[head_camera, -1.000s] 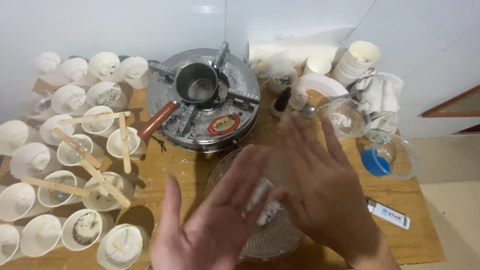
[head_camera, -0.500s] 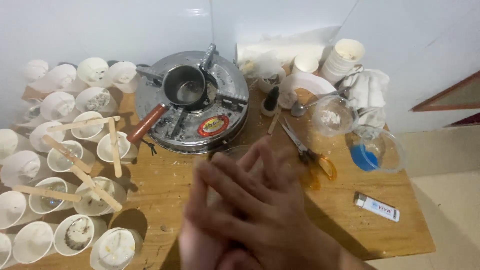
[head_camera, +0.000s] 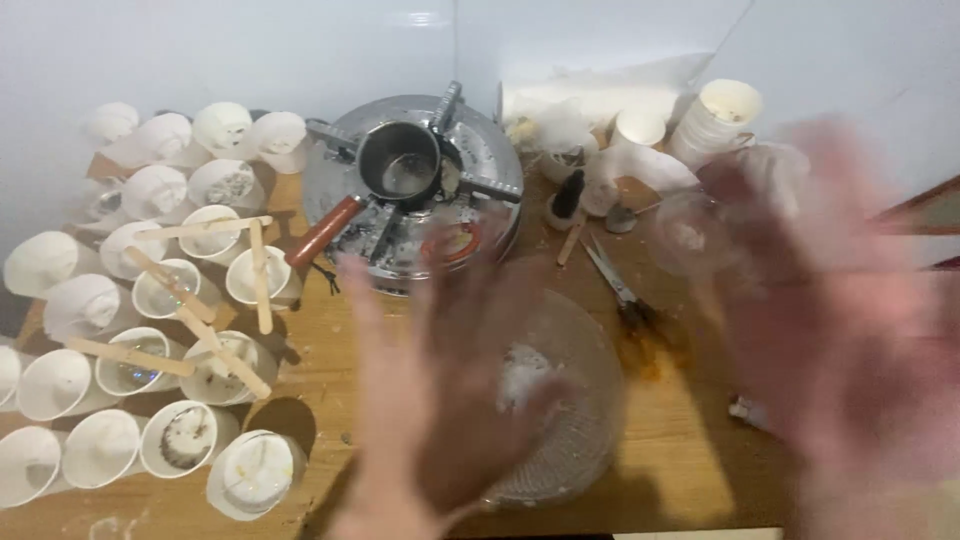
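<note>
The hands are spread flat and empty: the left hand (head_camera: 450, 400) hovers over the glass bowl (head_camera: 570, 400) near the surface's front edge, hiding its left half, while the right hand (head_camera: 840, 330) is a blur over the right edge, covering the jars there. Half a second ago both were pressed together above the bowl; now they are well apart.

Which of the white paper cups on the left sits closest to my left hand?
The white cup at the front right corner of the cluster, near the table edge. It lies just left of the left hand; every other cup sits farther left or back.
</note>
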